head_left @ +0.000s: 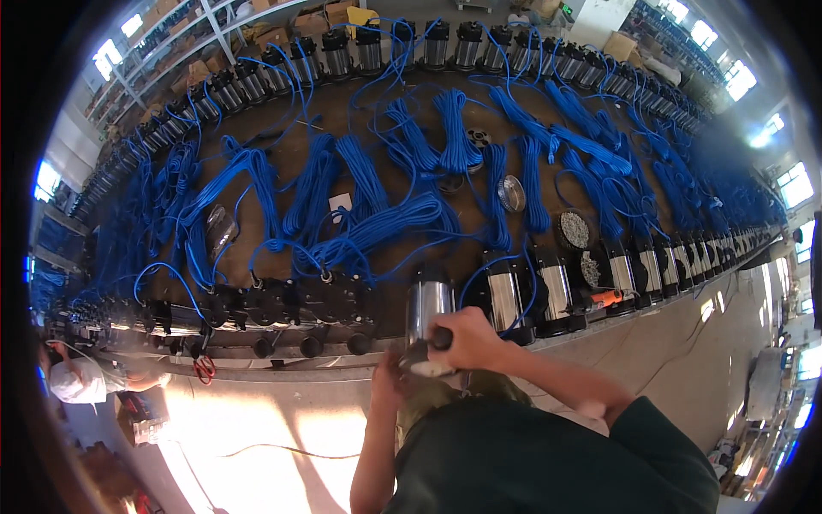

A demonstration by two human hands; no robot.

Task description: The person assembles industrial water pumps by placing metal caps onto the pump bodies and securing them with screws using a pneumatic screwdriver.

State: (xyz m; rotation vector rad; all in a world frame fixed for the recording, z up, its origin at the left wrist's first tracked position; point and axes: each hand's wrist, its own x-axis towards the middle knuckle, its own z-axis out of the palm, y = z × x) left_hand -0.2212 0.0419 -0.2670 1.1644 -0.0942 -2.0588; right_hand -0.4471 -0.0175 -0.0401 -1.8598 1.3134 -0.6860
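A pump-like shiny metal cylinder with a dark top lies at the bench's near edge, its lower end toward me. My right hand is closed round a dark rounded part at that lower end. My left hand is at the left side of the same end; its fingers are blurred, so their grip is unclear. Between the hands, a pale flat face shows at the cylinder's end. Just right stands a similar cylinder with a blue cable.
Blue cable bundles cover much of the brown bench. More cylinders line its far edge. A dish of small metal parts sits right of centre, near an orange-handled tool. Red-handled scissors hang at the front edge. Another person works far left.
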